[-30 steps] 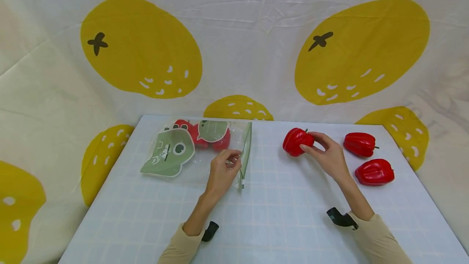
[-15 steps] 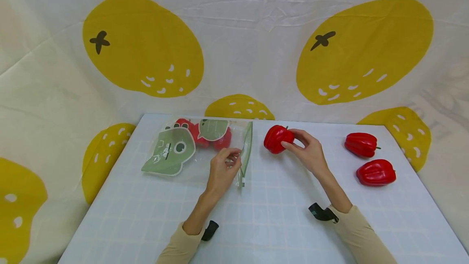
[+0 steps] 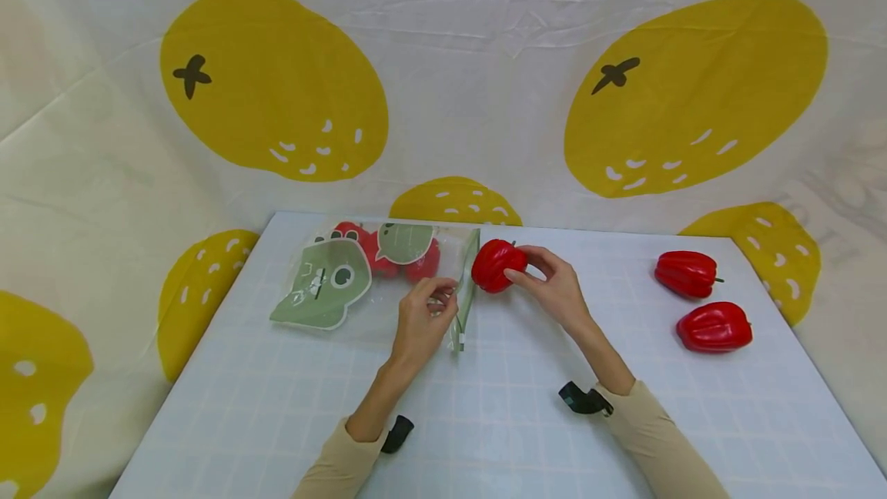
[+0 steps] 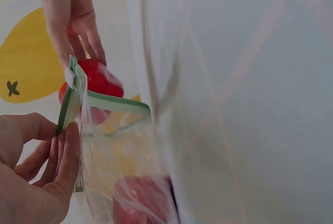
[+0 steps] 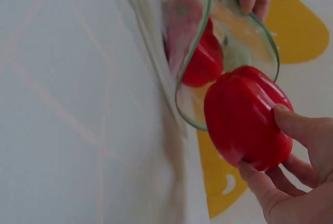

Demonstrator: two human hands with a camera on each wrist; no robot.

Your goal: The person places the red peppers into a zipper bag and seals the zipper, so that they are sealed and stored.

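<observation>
A clear zip bag (image 3: 374,306) with green cartoon prints lies on the table, red peppers (image 3: 424,262) visible inside it. My left hand (image 3: 424,322) pinches the upper layer of the bag's green-edged mouth between thumb and fingers. In the right wrist view the mouth (image 5: 278,60) gapes apart. A red bell pepper (image 3: 496,266) is held by its stem end in my right hand (image 3: 554,287), right at the bag's opening. Seen from the right wrist, that pepper (image 5: 247,117) sits just outside the mouth, thumb on one side and fingers on the other.
Two more red bell peppers, one farther back (image 3: 686,274) and one nearer (image 3: 714,327), lie on the right side of the white gridded table (image 3: 499,422). Behind the table hangs a pale cloth (image 3: 478,98) printed with yellow fruit shapes.
My right hand has carried the bell pepper leftward from the table's right half to the bag's mouth. My left hand keeps its pinch on the bag's edge, nearly unmoved.
</observation>
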